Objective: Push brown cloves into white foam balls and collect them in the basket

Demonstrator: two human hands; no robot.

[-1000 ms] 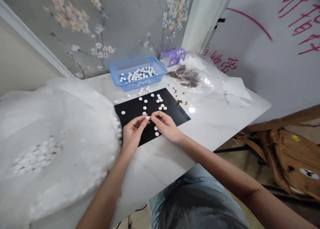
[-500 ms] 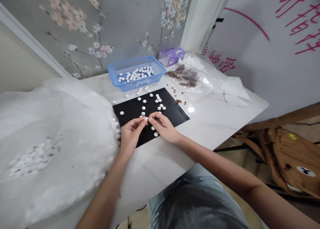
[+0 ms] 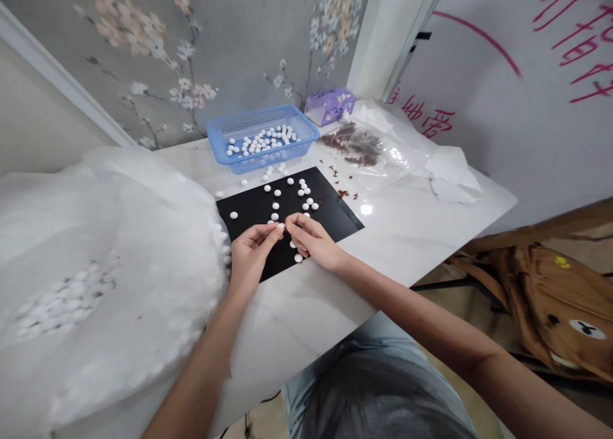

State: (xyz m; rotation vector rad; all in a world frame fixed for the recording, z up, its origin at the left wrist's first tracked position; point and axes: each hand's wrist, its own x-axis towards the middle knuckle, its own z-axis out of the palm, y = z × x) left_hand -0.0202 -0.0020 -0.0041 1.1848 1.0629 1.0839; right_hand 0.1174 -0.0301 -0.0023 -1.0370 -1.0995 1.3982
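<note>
Between thumb and forefinger, my left hand [image 3: 253, 250] pinches a small white ball [image 3: 280, 226] over the black mat [image 3: 335, 218]. My right hand [image 3: 313, 241] meets it from the other side, fingertips closed on something small and brownish at the ball's edge, too small to make out. Several loose white balls [image 3: 309, 201] lie on the mat around my hands, some partly hidden under my fingers. Small reddish-brown pieces [image 3: 343, 193] are scattered at the mat's right edge.
Behind the mat stands a blue basket [image 3: 220, 146] with many white balls. A large translucent bag [image 3: 158, 234] of balls fills the left. A clear bag [image 3: 397, 161] of brown pieces and a purple tissue pack [image 3: 330, 107] are at the back right. A brown backpack [image 3: 541, 292] sits beside the table.
My right hand has turned slightly, its lower fingers curling a little more. The left hand keeps its pinch on the white ball. The view has shifted very slightly.
</note>
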